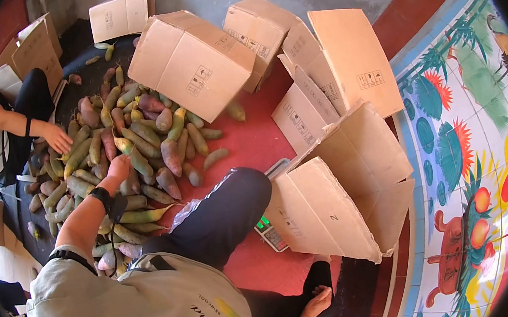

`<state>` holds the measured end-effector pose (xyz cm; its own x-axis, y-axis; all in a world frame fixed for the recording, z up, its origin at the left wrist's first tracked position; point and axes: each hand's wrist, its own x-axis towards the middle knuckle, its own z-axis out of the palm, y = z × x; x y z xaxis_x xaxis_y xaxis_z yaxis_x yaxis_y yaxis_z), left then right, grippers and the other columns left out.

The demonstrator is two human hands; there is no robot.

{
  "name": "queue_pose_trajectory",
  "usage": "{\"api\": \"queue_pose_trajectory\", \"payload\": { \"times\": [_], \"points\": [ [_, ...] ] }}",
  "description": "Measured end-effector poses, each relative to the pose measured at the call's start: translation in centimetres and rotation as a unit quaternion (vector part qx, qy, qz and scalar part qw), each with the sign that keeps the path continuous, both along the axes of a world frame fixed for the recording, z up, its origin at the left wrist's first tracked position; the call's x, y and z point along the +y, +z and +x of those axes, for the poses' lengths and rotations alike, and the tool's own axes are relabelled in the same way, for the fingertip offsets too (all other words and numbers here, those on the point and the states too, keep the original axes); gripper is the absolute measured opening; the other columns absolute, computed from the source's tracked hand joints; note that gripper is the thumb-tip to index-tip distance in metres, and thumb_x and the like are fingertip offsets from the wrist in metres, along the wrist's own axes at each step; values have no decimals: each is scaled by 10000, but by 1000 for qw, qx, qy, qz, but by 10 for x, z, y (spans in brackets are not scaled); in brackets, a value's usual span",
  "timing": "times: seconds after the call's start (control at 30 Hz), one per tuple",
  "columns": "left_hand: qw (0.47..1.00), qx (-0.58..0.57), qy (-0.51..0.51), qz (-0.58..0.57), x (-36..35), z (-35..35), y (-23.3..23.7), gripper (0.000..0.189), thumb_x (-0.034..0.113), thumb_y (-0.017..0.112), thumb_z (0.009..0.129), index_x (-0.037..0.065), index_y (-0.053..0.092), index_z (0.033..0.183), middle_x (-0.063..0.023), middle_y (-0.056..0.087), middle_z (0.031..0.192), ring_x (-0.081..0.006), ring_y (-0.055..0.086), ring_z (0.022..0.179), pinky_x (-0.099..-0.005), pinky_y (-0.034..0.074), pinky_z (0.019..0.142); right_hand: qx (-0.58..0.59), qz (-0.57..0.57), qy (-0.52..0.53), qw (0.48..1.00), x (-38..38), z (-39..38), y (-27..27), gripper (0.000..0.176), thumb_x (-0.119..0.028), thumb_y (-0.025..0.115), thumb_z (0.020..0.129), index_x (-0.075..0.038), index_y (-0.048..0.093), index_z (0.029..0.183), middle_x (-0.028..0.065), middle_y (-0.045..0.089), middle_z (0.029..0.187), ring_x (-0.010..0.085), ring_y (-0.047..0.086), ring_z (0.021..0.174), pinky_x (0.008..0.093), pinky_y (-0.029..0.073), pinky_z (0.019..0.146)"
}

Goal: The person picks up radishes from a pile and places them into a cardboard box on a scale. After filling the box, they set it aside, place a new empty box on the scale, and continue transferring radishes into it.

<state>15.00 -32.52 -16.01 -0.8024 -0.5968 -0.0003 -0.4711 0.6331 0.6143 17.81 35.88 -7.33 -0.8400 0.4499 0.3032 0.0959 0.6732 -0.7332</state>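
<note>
the left hand (119,168) reaches out onto the pile (140,133) of long green and purplish vegetables, which lies on a dark mat between the wearer's knee and the closed cardboard box (191,63). the hand is seen from the back with its fingers bent down among them, and i cannot tell whether they have closed on one or only rest there. the nearest vegetable (138,159) lies just beside the fingertips, its long axis slanting from upper left to lower right in the picture, the narrow pointed end toward the top. these look firm and fairly heavy for their size, with smooth tapering skins, so one is best taken round the thick middle, not by the tip, which could slip or snap. the right hand (316,300) lies apart from all this, low by the dark trouser leg, fingers loose and spread, holding nothing. another person's hand (57,139) rests on the far side of the pile. a scale (269,230) sits by the open box (334,212)
</note>
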Motion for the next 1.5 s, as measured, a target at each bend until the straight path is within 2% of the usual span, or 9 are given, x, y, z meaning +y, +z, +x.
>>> {"api": "queue_pose_trajectory", "payload": {
  "times": [0.03,0.2,0.4,0.47,0.8,1.13,1.23,1.37,1.5],
  "points": [
    [983,97,-2,157,-4,-5,4,255,212,466,852,11,561,726,-148,612,734,-296,590,694,-360,455,654,-3,7,3,1000,0,1,1,474,-339,340,947,32,552,742,83,532,608,148,498,515,261,408,486],
    [974,68,79,203,23,-26,55,263,225,432,875,29,547,742,-112,592,749,-211,546,733,-315,428,679,7,-25,-2,1000,-7,3,9,476,-346,340,947,30,547,742,82,531,611,144,496,515,259,407,486],
    [984,104,-40,141,25,-46,57,254,286,410,906,79,520,810,-40,599,809,-166,524,717,-324,437,641,5,-41,-3,999,-6,4,8,470,-344,335,949,27,539,745,82,532,626,142,497,520,257,410,493],
    [912,137,78,377,59,-57,119,244,306,405,908,102,490,805,-54,608,882,-137,527,753,-337,446,641,0,-39,-2,999,-6,4,7,469,-343,333,949,27,537,746,82,534,631,143,500,523,258,414,497],
    [873,218,-55,432,100,-92,199,239,294,362,926,115,463,804,-55,592,950,-134,536,817,-311,479,673,-12,-28,-9,999,-13,4,16,436,-302,345,945,30,541,740,90,540,625,161,515,527,277,420,498],
    [947,-13,-25,321,22,-31,91,195,227,453,868,46,521,884,-76,541,879,-214,579,706,-325,499,577,-17,-8,15,1000,-10,1,14,436,-307,348,947,27,533,737,85,535,621,148,504,519,272,415,492],
    [848,-15,106,519,11,-15,71,173,179,461,848,63,558,933,-36,506,978,-242,569,775,-412,478,698,-30,-10,11,999,-1,-1,4,435,-314,353,946,24,532,738,81,529,621,144,503,520,267,420,496],
    [989,-126,-33,76,-41,16,-1,198,207,490,830,76,610,919,-75,550,1004,-267,575,867,-408,479,734,-35,-5,0,999,-3,0,4,435,-323,360,945,19,532,739,76,524,622,139,501,519,261,423,497],
    [882,-305,-151,-327,-73,61,-82,217,227,512,816,86,648,909,-105,583,1023,-286,580,935,-405,479,761,-43,-2,11,999,-2,0,3,434,-326,364,944,19,533,740,75,526,626,139,501,518,260,423,494]
  ]
}}
